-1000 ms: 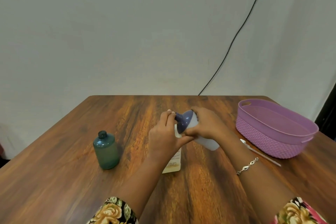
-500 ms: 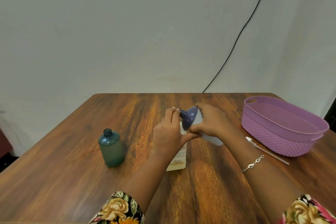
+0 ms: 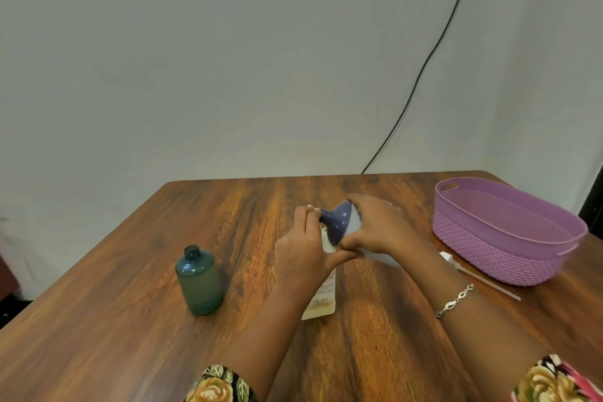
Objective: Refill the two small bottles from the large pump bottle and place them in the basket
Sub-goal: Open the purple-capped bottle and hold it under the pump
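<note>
The large bottle (image 3: 342, 225) is gripped, tilted, in the right hand's (image 3: 381, 225) curled fingers — a small cream bottle (image 3: 321, 300) is clamped in the left hand (image 3: 300, 251).

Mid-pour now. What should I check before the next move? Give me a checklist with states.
1. Right hand grips the tilted large bottle: ok.
2. Left hand holds the small cream bottle near its top: ok.
3. Large bottle's neck lined up with that bottle's mouth: cannot tell, fingers hide it.
4. Green bottle upright, cap off: ok.
5. Pump lies beside the basket, apart from both hands: ok.
</note>
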{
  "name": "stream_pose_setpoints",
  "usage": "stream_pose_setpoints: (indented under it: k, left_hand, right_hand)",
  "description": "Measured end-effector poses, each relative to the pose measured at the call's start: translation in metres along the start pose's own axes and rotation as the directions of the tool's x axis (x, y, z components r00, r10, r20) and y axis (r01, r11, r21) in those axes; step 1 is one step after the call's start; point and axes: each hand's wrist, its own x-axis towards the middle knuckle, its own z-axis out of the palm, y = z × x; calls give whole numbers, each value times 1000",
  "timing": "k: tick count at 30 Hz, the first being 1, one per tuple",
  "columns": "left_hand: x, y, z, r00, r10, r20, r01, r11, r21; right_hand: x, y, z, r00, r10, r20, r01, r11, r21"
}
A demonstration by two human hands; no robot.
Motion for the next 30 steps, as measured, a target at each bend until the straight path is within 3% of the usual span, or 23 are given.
stream_pose_setpoints:
  k: [7,11,15,20,30]
  left_hand:
    - [12,5,-9,1000,16,4,-16,999,39]
    - [4,3,-3,1000,23,-6,-23,999,49]
    - [0,3,-1,1000,16,-21,-16,999,30]
    - [12,3,-11,998,56,-18,-55,997,47]
    - [4,-3,-1,992,114,-62,-109,991,81]
  right_hand:
    - [-1,-3,-11,999,-9,-53,11,999,41]
    - [-4,-3,-6,1000,2,-12,-1,999,39]
    - [-5,-6,-4,1000,7,-2,-8,998,-57]
    - [-4,-7,-12,999,2,-37,0,999,50]
    - [-4,-3,-2,1000,-8,-16,9,999,48]
